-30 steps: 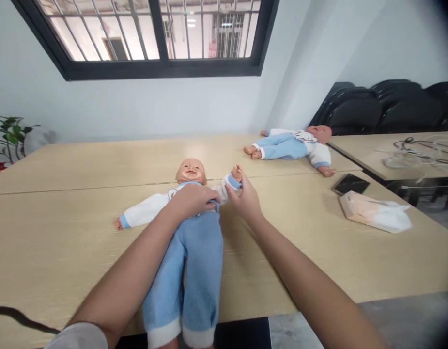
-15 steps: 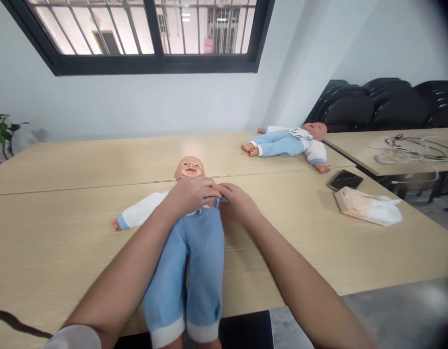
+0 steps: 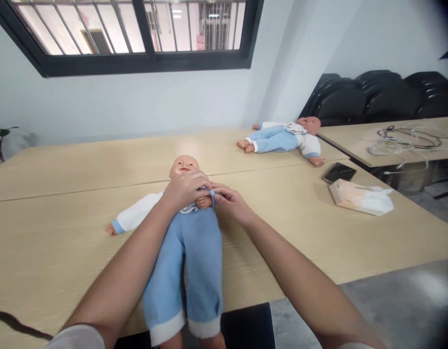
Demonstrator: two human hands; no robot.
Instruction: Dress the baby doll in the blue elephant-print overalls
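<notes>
A plastic baby doll in a white top and light blue fleece trousers (image 3: pixel 187 242) lies on its back at the middle of the frame, head towards the window, feet over the near edge of the pale wooden table (image 3: pixel 64 228). The left hand (image 3: pixel 185 188) curls over the doll's chest, fingers closed around its small folded-in hand and blue cuff. The right hand (image 3: pixel 229 202) touches the same spot from the right, thumb and forefinger pinching the cuff. Half a second ago both hands lay flatter on the chest; a second ago the doll's arm was raised out to the right. A second, similar doll (image 3: pixel 282 138) lies in the upper right, well apart, with a black phone (image 3: pixel 338 172) and a pale tissue pack (image 3: pixel 358 198) below it
</notes>
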